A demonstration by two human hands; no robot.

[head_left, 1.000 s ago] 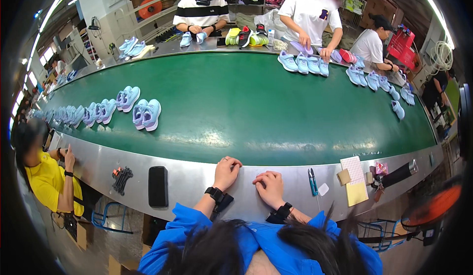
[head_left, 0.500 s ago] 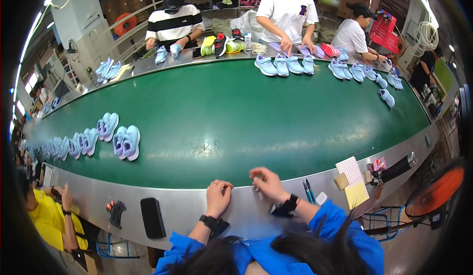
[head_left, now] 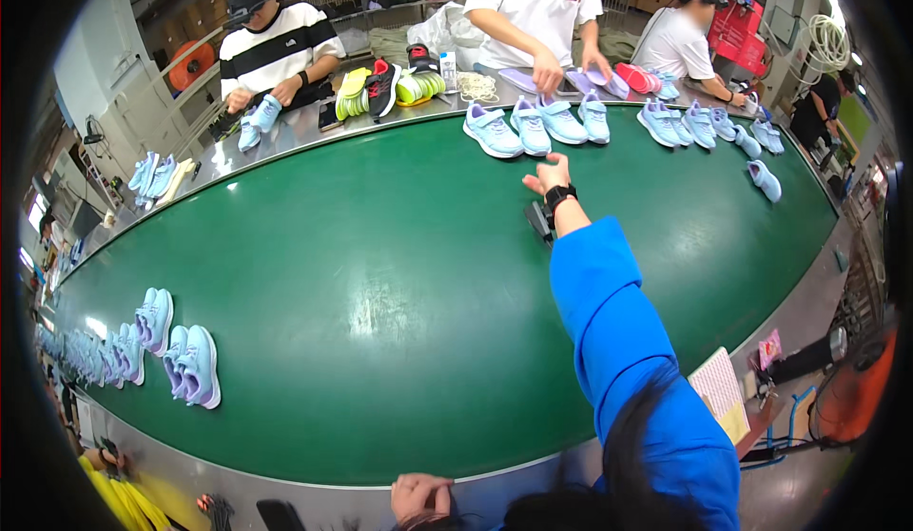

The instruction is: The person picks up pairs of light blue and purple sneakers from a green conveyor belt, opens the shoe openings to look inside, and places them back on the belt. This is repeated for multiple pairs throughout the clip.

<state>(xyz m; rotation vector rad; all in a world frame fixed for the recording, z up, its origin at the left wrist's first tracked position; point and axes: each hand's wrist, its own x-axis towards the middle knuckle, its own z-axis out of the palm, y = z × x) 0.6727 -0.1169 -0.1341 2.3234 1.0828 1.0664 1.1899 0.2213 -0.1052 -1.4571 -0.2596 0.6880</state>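
1. The right hand (head_left: 549, 175), thumb and fingers parted and empty, hangs over the green conveyor belt (head_left: 428, 208), just short of four light-blue sneakers (head_left: 530, 130) along its far edge.
2. The left hand (head_left: 418, 497) rests at the near metal worktop (head_left: 219, 474), fingers curled; whether it pinches anything cannot be told.
3. Paired light-blue sneakers (head_left: 199, 369) line the belt's left end.
4. Opposite, a co-worker in a white T-shirt (head_left: 528, 3) stands behind the four sneakers.
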